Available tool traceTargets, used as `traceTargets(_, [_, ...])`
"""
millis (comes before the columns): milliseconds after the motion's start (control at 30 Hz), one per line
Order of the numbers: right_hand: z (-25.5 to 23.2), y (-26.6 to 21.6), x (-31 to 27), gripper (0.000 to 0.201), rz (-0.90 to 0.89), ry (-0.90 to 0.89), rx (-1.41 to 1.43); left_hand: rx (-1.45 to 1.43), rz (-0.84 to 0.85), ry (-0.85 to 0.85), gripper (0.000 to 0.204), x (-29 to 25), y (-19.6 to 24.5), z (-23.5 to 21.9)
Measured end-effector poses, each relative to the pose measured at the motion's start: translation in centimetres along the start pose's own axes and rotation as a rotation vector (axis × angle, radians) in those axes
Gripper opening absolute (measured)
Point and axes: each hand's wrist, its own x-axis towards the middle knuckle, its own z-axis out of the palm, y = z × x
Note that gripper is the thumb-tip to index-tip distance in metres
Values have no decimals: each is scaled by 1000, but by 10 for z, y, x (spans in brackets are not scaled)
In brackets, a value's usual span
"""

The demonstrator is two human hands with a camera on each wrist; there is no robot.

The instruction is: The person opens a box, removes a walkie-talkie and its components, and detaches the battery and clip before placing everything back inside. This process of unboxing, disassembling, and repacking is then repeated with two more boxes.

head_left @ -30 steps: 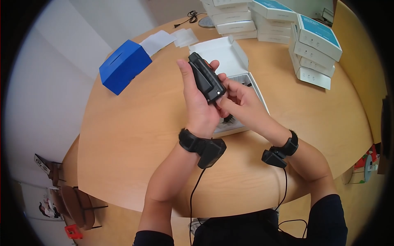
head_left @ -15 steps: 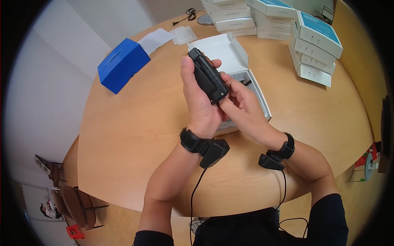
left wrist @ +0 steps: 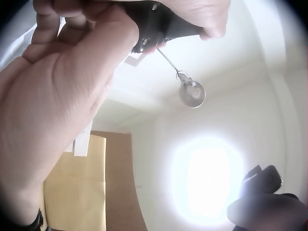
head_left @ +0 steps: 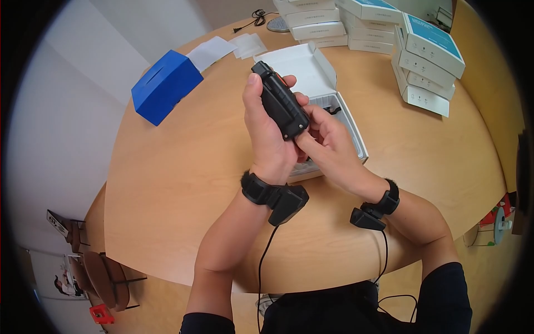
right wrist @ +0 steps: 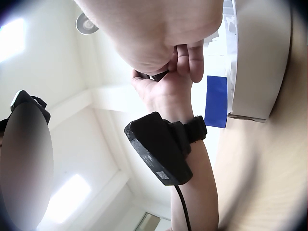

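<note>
My left hand (head_left: 271,145) grips a black handheld device (head_left: 280,103), with the thumb along one side and fingers behind it. The device looks like a two-way radio, with an orange part on its side and small screws at its lower end. My right hand (head_left: 336,153) is at that lower end, its thumb and curled fingers pinching the bottom edge; the fingertips are partly hidden. In the left wrist view the device's dark end (left wrist: 163,24) shows between the two hands. Behind and below the hands lies an open white box (head_left: 303,69) with a tray and small black items inside.
A blue box (head_left: 167,86) stands at the left of the table (head_left: 183,195), with white papers (head_left: 213,54) and clear plastic bags (head_left: 247,45) behind it. Stacked white boxes (head_left: 425,72) stand at the back right. A black cable (head_left: 257,19) lies at the far edge.
Both hands have raised the device slightly and turned it a little, so its ribbed side shows more. The right hand has stayed at its lower end.
</note>
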Motion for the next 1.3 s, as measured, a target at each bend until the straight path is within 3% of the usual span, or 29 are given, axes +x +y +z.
traceTargets(100, [-3,-2,3,33,91,-65,65,-41,-28,23,53,2,4,-3])
traceTargets(200, [-7,3,8,37,-51,-50,-104,-25,13,78,58,3,8,0])
traceTargets(300, [-4,-6,10,47,-317,124,-287,-14,10,48,63,9,2,-9])
traceTargets(400, [-16,-13,18,56,-504,66,-594,72,23,6,66,7,-5,-10])
traceTargets(567, [-30,-26,25,56,-455,54,-698,105,30,-67,63,3,-7,0])
traceTargets(667, [-32,-36,26,52,-422,50,-682,-26,-57,-134,63,7,-5,-5])
traceTargets(867, [-32,-52,21,50,-286,-18,-665,-126,63,21,65,22,21,-7])
traceTargets(900, [-33,-55,21,50,-259,-27,-649,-138,71,-16,65,27,26,-14])
traceTargets(1000, [-40,-67,22,54,-39,-78,-518,-189,139,-58,66,37,39,-24])
traceTargets(1100, [-51,-70,30,52,65,-79,-266,-177,151,-76,64,34,48,-20])
traceTargets(1300, [-60,-75,34,54,49,-122,99,6,79,-203,66,27,46,-19])
